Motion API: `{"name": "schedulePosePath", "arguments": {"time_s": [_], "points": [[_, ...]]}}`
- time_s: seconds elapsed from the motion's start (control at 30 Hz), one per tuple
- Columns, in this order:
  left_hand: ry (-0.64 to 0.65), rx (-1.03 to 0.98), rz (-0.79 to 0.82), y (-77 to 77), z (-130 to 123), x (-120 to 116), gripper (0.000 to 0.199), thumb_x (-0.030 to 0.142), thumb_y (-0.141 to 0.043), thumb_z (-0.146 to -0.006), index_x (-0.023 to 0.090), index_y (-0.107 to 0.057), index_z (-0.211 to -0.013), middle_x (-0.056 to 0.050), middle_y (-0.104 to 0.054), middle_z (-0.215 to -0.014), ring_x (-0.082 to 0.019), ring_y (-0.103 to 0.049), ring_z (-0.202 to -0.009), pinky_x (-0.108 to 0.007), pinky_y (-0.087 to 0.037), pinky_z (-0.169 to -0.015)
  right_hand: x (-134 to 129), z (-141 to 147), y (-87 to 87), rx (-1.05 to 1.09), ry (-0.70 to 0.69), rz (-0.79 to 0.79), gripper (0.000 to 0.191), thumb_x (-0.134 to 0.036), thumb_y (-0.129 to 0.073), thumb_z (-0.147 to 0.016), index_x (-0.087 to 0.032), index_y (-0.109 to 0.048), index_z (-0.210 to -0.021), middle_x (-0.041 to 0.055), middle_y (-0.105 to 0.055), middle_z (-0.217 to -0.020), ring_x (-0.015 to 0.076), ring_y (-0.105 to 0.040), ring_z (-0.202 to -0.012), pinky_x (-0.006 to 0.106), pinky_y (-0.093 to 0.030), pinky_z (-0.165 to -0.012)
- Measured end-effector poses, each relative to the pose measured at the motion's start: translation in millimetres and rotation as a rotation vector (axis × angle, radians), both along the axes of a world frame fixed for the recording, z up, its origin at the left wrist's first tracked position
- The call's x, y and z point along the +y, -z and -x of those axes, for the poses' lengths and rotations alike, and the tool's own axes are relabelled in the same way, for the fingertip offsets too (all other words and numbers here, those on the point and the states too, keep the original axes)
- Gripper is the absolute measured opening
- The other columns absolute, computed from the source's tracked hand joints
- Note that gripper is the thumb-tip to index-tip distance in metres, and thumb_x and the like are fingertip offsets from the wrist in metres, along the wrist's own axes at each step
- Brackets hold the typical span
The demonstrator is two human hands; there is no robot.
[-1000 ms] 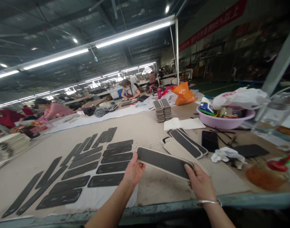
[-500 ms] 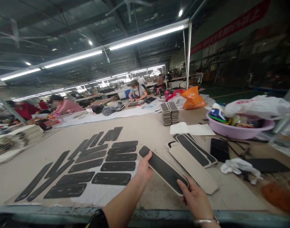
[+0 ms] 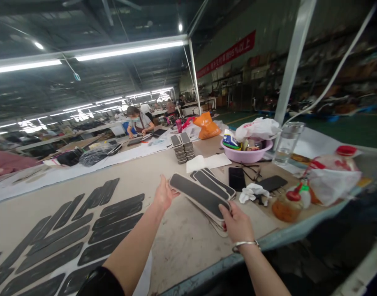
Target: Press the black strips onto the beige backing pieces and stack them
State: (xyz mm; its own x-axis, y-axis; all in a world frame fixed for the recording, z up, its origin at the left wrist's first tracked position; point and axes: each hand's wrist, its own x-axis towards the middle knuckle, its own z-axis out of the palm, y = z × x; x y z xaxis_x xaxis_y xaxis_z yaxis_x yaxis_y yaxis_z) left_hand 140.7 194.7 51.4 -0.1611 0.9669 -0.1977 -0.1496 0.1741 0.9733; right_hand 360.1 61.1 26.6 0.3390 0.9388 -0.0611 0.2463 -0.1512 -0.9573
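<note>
Change, past half second: your view has swung, and the dark-faced panel (image 3: 199,195), earlier shown left of the loose pile (image 3: 213,183), now overlaps it in the picture, right of centre. Whether the two touch cannot be told.

Left hand (image 3: 164,195), centre of frame: thumb, earlier on the panel's face, now lifted off; fingers extended at its left end, not closed around it. Fingertip contact underneath: unclear.

Right hand (image 3: 239,224), right of centre and lower: grasping the panel's right end, thumb on the dark face, silver bangle (image 3: 246,245) at your wrist.

Significance, as judged: your right hand appears to carry the hold, your left being freer to steady or shift its end.

Panel, one: long, rounded corners, flat matt dark-grey face, pale border all round; tilted, left end higher in frame, above the counter (image 3: 172,250). Kin: paired stacks (image 3: 188,150) at upper centre, pale-edged. Apart from these: glossier black strips (image 3: 103,250) in rows, lower left of frame, no pale border visible
</note>
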Motion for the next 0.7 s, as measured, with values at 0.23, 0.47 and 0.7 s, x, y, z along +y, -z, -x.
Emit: {"name": "schedulePosePath", "arguments": {"time_s": [0.23,0.47,0.7], "points": [[0.225,0.743,-0.17,26.8,-40,-2,0.044,0.034,-0.071,-0.064,0.015,-0.063,-0.102,-0.013,-0.06,-0.115,-0.026,-0.053,-0.108,-0.035,-0.037,-0.095,32,-43,19.3,-0.405,0.186,0.001,0.07,-0.048,-0.046,-0.079,-0.007,-0.03,-0.134,0.018,-0.058,-0.11,0.0244,-0.061,-0.087,0.035,-0.047,-0.074],[0.324,1.004,-0.313,60.7,-58,-41,0.038,0.025,-0.062,-0.07,0.01,-0.062,-0.104,-0.016,-0.057,-0.115,-0.027,-0.05,-0.11,-0.039,-0.034,-0.099,11,-5,34.8,-0.925,-0.181,0.177,0.075,-0.04,-0.062,-0.068,-0.011,-0.038,-0.133,0.0169,-0.046,-0.127,0.0318,-0.045,-0.111,0.038,-0.039,-0.089],[0.442,1.052,-0.518,51.9,-22,-125,0.032,0.025,-0.064,-0.071,0.018,-0.065,-0.103,-0.009,-0.06,-0.113,-0.02,-0.053,-0.107,-0.034,-0.042,-0.096,7,-8,50.3,-1.149,-0.15,0.101,0.066,-0.045,-0.061,-0.067,-0.013,-0.048,-0.124,0.0173,-0.059,-0.103,0.0344,-0.054,-0.094,0.046,-0.042,-0.075]]}}
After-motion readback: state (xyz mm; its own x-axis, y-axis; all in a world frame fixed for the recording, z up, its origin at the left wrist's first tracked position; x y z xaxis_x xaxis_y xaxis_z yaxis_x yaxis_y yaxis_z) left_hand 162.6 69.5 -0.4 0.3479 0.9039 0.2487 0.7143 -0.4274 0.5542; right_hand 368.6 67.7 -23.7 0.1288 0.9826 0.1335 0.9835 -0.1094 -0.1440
